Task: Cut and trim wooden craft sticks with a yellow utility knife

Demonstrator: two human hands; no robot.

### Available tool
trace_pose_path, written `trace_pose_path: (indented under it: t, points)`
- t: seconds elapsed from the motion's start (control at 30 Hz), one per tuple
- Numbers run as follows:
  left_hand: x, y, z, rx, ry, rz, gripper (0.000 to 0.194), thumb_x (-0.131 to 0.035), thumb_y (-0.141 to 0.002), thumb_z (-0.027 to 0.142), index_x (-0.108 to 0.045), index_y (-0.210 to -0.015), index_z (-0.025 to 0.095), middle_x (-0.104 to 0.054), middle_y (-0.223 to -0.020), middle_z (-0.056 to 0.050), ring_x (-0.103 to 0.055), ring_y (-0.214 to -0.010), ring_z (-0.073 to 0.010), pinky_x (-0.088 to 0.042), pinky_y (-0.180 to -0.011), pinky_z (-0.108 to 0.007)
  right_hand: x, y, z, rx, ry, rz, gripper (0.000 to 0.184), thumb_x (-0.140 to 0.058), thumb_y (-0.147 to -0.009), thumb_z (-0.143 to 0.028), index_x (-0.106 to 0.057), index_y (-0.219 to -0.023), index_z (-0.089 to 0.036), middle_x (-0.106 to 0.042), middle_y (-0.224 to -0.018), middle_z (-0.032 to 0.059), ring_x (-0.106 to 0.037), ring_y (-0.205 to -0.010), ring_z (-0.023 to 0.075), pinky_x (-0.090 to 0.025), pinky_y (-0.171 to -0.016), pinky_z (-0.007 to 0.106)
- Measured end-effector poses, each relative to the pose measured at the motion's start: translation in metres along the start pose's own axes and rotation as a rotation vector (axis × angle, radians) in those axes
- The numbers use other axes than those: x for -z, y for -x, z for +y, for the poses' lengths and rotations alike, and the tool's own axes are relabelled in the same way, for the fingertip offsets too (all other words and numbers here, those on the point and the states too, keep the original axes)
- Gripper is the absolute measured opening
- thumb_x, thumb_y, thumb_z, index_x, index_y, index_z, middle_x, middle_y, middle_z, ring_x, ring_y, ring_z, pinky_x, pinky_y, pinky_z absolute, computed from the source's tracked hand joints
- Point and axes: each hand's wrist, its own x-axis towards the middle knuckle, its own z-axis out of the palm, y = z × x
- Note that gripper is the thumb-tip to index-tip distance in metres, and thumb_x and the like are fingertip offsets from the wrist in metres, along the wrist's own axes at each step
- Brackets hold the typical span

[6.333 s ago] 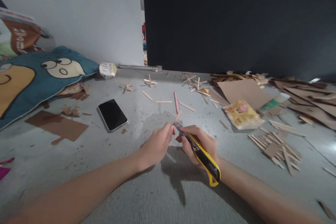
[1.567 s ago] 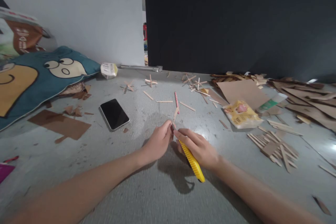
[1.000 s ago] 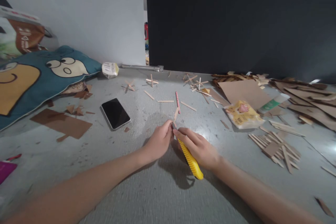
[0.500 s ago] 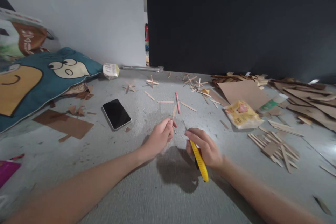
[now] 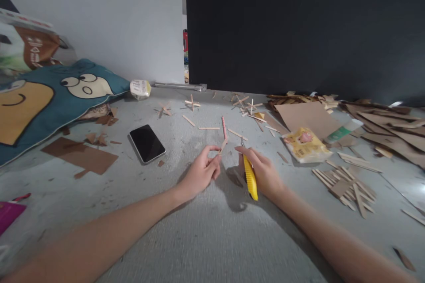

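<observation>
Left hand (image 5: 203, 170) tightly pinches a flat pale-wood stick (image 5: 224, 144) over the grey surface (image 5: 186, 247), right hand (image 5: 264, 174) grip wraps a yellow ridged-plastic utility knife (image 5: 250, 178); best steady the stick, angling the silver metal blade (image 5: 242, 143) away.

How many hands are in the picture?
2. The left hand is just left of the middle, pinching a small wooden stick. The right hand is across from it, gripping a yellow cutter. I see no other hands.

dim light, glare on grey surface (image 5: 179, 239) at right, soft shadows, blur
</observation>
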Motion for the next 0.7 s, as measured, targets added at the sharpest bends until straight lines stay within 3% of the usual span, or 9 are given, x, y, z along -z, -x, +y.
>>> trace_pose_path:
  t: [0.13, 0.33, 0.53, 0.7]
  points:
    - [0.0, 0.0, -0.001, 0.01, -0.017, -0.004, 0.035, -0.05, -0.101, 0.056, -0.047, -0.11, 0.023, -0.045, -0.057, 0.011, -0.033, -0.045, -0.0096, -0.027, -0.048, -0.024, 0.014, -0.01, 0.022, 0.01, 0.188, -0.076, 0.05, -0.045, -0.091, -0.004, -0.061, -0.134, -0.023, -0.067, -0.098, 0.0092, -0.067, -0.087, 0.0252, -0.056, -0.077, 0.035]
    - [0.0, 0.0, -0.002, 0.016, -0.018, 0.017, 0.036, -0.049, -0.101, 0.059, -0.045, -0.099, 0.024, -0.044, -0.056, 0.011, -0.035, -0.046, -0.0094, -0.029, -0.047, -0.023, 0.001, -0.007, 0.037, -0.096, 0.096, -0.124, 0.068, -0.043, -0.082, 0.003, -0.06, -0.139, -0.029, -0.07, -0.113, 0.0082, -0.067, -0.105, 0.024, -0.056, -0.088, 0.034]
    - [0.0, 0.002, 0.001, 0.038, -0.033, 0.026, 0.037, -0.052, -0.099, 0.059, -0.051, -0.095, 0.022, -0.044, -0.056, 0.009, -0.035, -0.047, -0.0097, -0.031, -0.049, -0.024, -0.006, -0.005, 0.041, -0.085, 0.008, -0.119, 0.062, -0.046, -0.075, 0.0, -0.064, -0.128, -0.027, -0.07, -0.119, 0.0082, -0.068, -0.111, 0.0258, -0.057, -0.094, 0.04]
    - [0.002, -0.001, -0.003, -0.018, -0.16, 0.099, 0.041, -0.044, -0.101, 0.055, -0.053, -0.083, 0.021, -0.048, -0.064, 0.004, -0.043, -0.056, -0.0121, -0.032, -0.056, -0.026, -0.003, -0.005, 0.036, -0.128, 0.009, -0.033, 0.042, -0.052, -0.087, -0.011, -0.06, -0.125, -0.025, -0.072, -0.116, 0.0105, -0.071, -0.107, 0.0269, -0.058, -0.089, 0.039]
